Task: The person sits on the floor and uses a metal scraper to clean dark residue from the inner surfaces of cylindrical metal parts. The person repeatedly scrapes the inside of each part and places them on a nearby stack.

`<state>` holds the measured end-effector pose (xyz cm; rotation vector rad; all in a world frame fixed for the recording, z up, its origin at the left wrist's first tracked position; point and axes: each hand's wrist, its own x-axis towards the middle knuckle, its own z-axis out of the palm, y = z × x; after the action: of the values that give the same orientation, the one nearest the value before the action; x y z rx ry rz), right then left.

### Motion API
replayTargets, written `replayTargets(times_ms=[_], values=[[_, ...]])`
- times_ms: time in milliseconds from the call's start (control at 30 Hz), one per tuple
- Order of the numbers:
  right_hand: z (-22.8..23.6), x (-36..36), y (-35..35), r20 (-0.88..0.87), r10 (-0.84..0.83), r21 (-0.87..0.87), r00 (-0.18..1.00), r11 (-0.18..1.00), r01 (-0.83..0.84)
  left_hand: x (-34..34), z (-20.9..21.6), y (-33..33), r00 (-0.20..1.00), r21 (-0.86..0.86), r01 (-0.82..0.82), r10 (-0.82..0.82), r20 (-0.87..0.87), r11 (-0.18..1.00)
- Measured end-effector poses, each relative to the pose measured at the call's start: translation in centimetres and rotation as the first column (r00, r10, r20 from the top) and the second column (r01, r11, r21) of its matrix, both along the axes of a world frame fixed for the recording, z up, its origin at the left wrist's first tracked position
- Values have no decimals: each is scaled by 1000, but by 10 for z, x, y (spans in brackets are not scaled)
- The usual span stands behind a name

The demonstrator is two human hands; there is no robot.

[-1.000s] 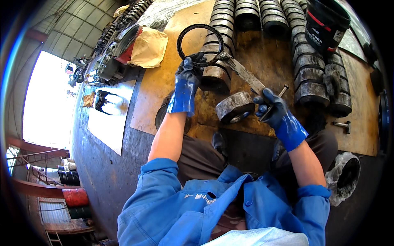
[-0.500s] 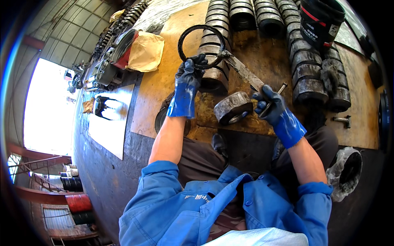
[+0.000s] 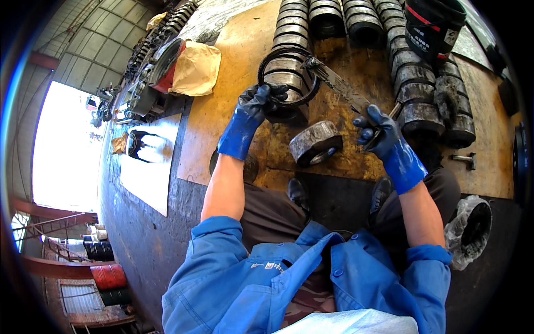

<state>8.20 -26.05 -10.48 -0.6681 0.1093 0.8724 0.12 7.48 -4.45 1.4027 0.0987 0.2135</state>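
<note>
My left hand [image 3: 251,114], in a blue rubber glove with dark, smeared fingers, pinches the lower left edge of a thin black ring [image 3: 261,72]. My right hand [image 3: 386,139], gloved the same way, is closed on a flat scraper [image 3: 340,84]. Dark grease coats the scraper's tip, which touches or overlaps the ring's upper right side; I cannot tell which. A short metal rod [image 3: 395,110] sticks up beside my right fingers. Below and between the hands, a thick metal ring [image 3: 312,140] with a dark inside lies tilted on the stained board [image 3: 233,72].
Rows of stacked metal rings [image 3: 414,92] run away across the board. On the right rows stands a black bucket [image 3: 431,33]. A T-shaped metal piece [image 3: 464,160] lies at right, above a plastic-wrapped ring [image 3: 470,231]. Brown paper [image 3: 194,69] and a white sheet [image 3: 150,181] are left.
The black ring has shifted right and slightly down, its face now tilted. My right hand and the scraper have moved a little right, the scraper's tip staying by the ring.
</note>
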Motion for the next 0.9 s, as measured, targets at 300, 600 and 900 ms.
replayTargets(times_ms=[300,600,900], values=[[8,-4,-7,151,59,-58,987,997,-51,-16,17,1,978,229,157,-118,-175,961],[19,-13,-1,310,210,-258,927,957,-130,-17,11,3,951,289,272,-210,-228,918],[68,-4,-31,239,-27,16,971,1000,24,8,-29,28,961,-20,15,-20,-275,1000]])
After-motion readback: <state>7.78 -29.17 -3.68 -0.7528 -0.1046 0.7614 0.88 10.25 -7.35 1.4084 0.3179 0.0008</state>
